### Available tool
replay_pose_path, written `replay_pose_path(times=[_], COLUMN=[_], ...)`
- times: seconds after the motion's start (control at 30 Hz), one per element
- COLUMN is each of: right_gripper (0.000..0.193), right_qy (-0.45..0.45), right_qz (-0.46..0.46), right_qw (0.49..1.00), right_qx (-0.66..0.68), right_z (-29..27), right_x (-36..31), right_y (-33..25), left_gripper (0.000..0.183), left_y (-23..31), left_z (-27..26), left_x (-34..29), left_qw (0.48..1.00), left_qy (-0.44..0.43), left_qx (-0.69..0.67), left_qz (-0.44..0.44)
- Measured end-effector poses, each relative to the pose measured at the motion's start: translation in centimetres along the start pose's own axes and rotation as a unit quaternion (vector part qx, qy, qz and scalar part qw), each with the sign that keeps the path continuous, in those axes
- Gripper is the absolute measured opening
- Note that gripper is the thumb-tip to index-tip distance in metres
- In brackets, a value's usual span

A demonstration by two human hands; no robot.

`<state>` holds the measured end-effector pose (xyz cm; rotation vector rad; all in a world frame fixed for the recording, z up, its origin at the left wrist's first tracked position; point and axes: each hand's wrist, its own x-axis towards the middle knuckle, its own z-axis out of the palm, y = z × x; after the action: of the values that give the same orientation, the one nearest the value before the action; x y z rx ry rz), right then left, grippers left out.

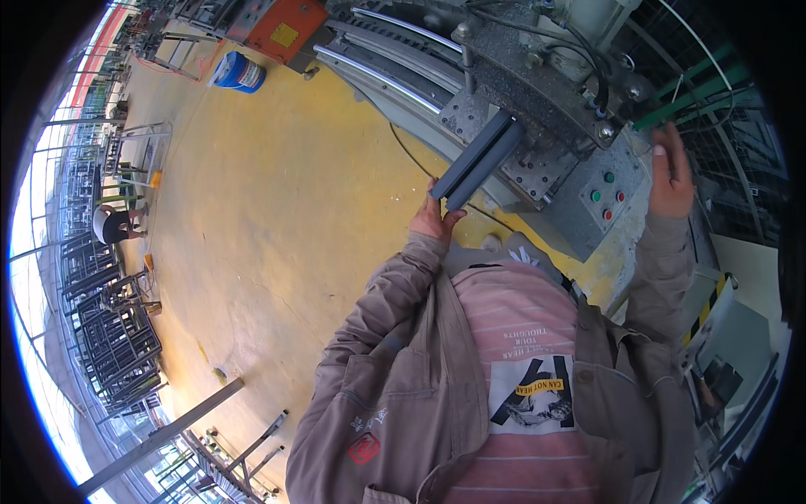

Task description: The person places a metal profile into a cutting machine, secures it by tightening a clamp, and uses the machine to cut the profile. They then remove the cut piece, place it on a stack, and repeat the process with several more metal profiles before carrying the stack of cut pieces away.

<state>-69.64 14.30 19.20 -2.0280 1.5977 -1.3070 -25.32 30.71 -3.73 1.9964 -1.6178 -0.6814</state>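
My left hand [435, 220] is closed round the near end of a dark grey metal profile [477, 164], a straight bar with a long slot down its middle. The profile's far end sits at the dark steel head of a machine [537, 92]; exactly how it is seated there is hidden. My right hand [672, 181] is raised at the machine's right side, next to a green metal frame [705, 99]. Its fingers are stretched out, and I see nothing held in it. Between my hands is the machine's grey control box [579, 214], with green and red push buttons [608, 195].
Two bright rails [386, 80] run along the machine toward an orange housing [285, 29]. A black cable [403, 147] lies on the yellow floor. Farther off are a blue bucket [239, 73], racks of dark metal frames [109, 319] and a bending person [113, 225].
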Motion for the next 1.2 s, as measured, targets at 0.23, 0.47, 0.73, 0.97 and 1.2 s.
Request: replay_pose_path(times=[0.23, 0.47, 0.73, 0.97, 1.2], right_gripper=[0.037, 0.036, 0.037, 0.038, 0.036], right_qy=[-0.17, -0.092, -0.086, -0.143, -0.2], right_qz=[0.083, 0.106, 0.133, 0.079, 0.124], right_qw=[0.982, 0.99, 0.987, 0.986, 0.97], right_qx=[-0.027, -0.029, -0.022, -0.04, -0.065], right_z=[6.7, 8.6, 9.9, 14.1, 13.3], right_x=[-6.0, -5.5, -2.4, -0.7, 1.6], right_y=[5.3, 8.3, 13.2, 17.0, 23.9], left_gripper=[0.124, 0.115, 0.037, 0.034, 0.031], left_y=[0.8, 1.7, -1.3, -3.5, 0.4], left_z=[0.2, 2.3, -1.5, 0.7, 5.2], left_x=[-1.3, -2.1, 7.5, 17.1, 22.7], left_qw=[1.0, 0.999, 0.834, 0.904, 0.921], left_qy=[-0.017, -0.001, -0.221, -0.385, -0.372], left_qx=[-0.002, -0.046, -0.463, -0.151, -0.101], left_qz=[-0.013, 0.007, -0.202, -0.111, -0.058])
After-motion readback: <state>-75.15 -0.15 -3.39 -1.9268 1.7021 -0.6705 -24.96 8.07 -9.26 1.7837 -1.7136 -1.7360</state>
